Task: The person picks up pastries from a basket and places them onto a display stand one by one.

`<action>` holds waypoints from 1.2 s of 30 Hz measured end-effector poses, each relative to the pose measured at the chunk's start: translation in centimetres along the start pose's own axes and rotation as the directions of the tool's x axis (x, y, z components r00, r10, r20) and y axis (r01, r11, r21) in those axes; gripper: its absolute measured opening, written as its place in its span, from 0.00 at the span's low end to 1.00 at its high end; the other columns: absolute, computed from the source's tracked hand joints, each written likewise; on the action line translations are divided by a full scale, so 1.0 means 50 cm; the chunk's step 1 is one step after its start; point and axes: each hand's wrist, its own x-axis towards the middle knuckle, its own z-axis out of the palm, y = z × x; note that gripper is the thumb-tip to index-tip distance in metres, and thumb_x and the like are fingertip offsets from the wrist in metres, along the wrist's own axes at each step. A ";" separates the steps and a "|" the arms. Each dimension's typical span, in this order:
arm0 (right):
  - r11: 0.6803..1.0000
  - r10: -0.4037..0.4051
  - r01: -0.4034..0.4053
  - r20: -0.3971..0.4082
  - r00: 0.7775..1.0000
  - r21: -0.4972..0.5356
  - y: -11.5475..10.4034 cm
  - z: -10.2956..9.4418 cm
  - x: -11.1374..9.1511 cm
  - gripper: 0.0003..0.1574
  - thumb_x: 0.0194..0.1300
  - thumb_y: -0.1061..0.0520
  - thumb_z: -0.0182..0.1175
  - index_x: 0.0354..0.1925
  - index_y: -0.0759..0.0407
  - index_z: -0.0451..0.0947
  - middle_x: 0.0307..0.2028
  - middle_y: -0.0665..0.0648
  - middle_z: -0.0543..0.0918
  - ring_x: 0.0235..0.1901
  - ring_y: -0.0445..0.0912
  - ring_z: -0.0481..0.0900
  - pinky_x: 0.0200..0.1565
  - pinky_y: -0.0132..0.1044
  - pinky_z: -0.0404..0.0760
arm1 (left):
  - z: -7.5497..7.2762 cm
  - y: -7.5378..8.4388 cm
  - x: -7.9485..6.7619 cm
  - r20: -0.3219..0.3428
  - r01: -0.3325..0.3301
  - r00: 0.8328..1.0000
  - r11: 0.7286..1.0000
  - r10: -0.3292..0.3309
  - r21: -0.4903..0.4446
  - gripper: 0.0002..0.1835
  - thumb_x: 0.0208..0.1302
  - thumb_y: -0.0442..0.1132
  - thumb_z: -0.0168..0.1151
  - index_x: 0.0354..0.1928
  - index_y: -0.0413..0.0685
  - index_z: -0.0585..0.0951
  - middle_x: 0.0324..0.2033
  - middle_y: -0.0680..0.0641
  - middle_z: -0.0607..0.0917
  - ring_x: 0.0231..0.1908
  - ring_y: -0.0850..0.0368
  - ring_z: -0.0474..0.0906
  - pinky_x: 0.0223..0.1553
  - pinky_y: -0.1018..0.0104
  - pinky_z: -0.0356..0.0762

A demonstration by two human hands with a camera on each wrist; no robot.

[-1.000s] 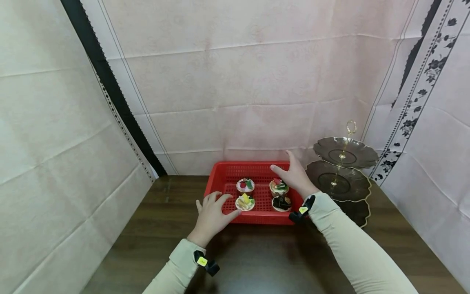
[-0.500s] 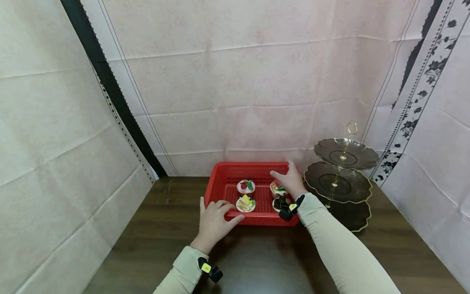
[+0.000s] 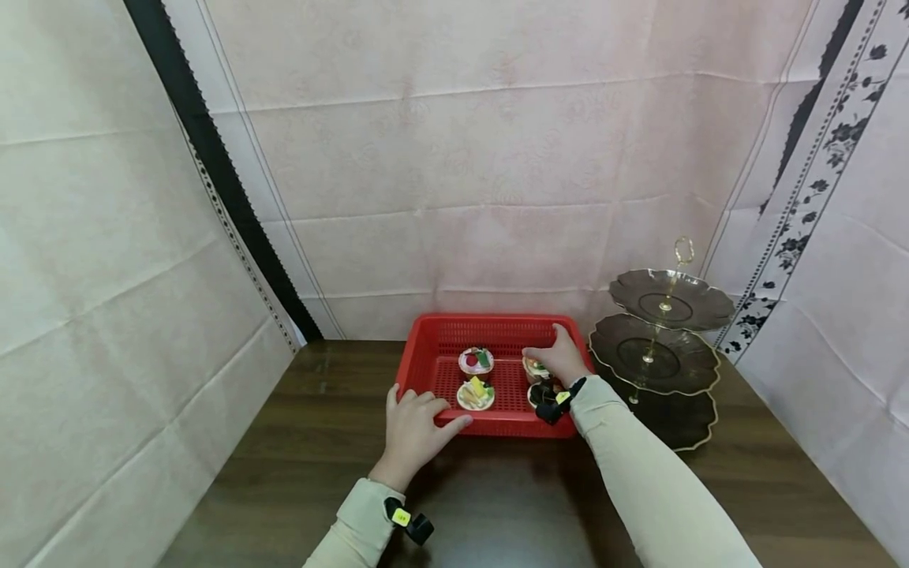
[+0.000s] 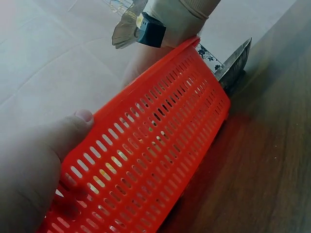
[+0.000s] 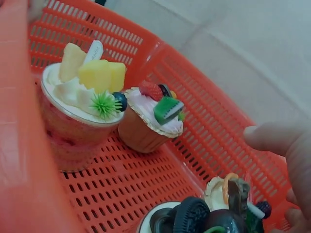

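In the head view, the red basket (image 3: 490, 320), bearing four cakes (image 3: 474, 362), stood on the wooden surface (image 3: 284, 473) just beside a tiered stand (image 3: 642, 359). The left hand (image 3: 412, 434) gripped its near-left corner; the right hand (image 3: 564, 360) hung over its right side. The left wrist view showed that left thumb (image 4: 73, 130) against the basket. In the right wrist view, the right thumb (image 5: 267, 137) stood apart from its fingers near the dark-topped cake (image 5: 192, 216), contact unclear. The step appeared to be steadying and reaching; the next move seemed to call for closing round one cake without tipping its neighbour.
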 end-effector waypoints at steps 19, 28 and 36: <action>0.999 0.024 -0.018 0.179 0.984 -0.034 0.043 0.010 0.045 0.62 0.59 0.57 0.68 0.78 0.68 0.41 0.71 0.73 0.62 0.68 0.61 0.67 0.67 0.54 0.67 | 0.001 -0.001 -0.010 -0.090 0.092 0.989 0.966 -0.116 -0.241 0.25 0.48 0.64 0.77 0.31 0.59 0.74 0.30 0.55 0.75 0.39 0.54 0.70 0.65 0.40 0.57; 0.992 0.031 -0.009 0.178 0.984 -0.126 0.042 0.010 0.046 0.62 0.54 0.59 0.68 0.76 0.71 0.44 0.70 0.74 0.62 0.62 0.60 0.69 0.66 0.54 0.68 | -0.005 -0.010 -0.004 -0.106 0.110 0.981 0.908 -0.165 -0.404 0.22 0.43 0.58 0.82 0.28 0.60 0.78 0.28 0.57 0.75 0.38 0.57 0.72 0.69 0.39 0.53; 0.986 0.042 -0.007 0.205 0.978 -0.166 0.056 0.010 0.059 0.55 0.49 0.65 0.68 0.71 0.77 0.55 0.63 0.75 0.70 0.53 0.57 0.74 0.51 0.43 0.77 | -0.014 -0.013 -0.001 -0.067 0.122 0.985 0.912 -0.160 -0.391 0.21 0.43 0.60 0.81 0.27 0.61 0.78 0.25 0.59 0.75 0.35 0.59 0.72 0.70 0.42 0.56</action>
